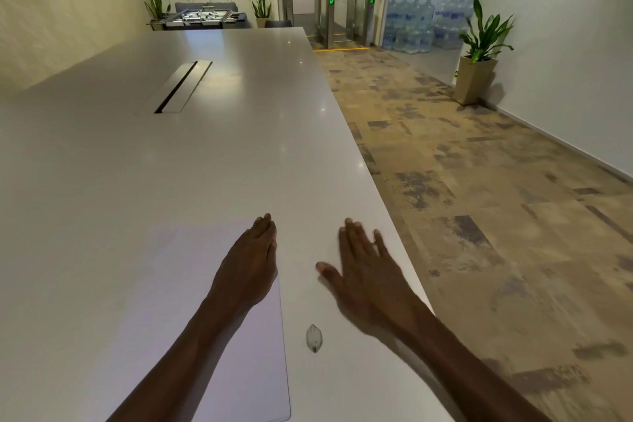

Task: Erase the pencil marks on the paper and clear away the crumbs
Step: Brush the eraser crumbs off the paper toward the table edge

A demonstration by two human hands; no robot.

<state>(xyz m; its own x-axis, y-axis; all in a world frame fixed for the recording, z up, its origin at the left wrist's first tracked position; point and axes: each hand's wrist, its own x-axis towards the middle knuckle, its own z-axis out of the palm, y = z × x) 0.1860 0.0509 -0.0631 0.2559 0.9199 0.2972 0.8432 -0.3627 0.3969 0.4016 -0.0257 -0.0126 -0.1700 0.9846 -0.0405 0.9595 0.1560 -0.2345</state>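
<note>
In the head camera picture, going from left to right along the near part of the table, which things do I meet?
Paper → left hand, lying edge-on at the paper's right border → small greyish eraser on the bare table → right hand, flat with fingers spread, near the table's right edge → patterned carpet.

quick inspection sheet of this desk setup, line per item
surface: white table, glossy, with a slot in its top
job's things: paper flat at the near edge; no marks visible on it; small grey eraser on the table beside it
clutter: nothing seen; crumbs too small to tell
grippers: left hand open, on edge at the paper's right side; right hand open, flat on the table
cables: nothing seen
surroundings: carpet, potted plant, water bottles, foosball table
</note>
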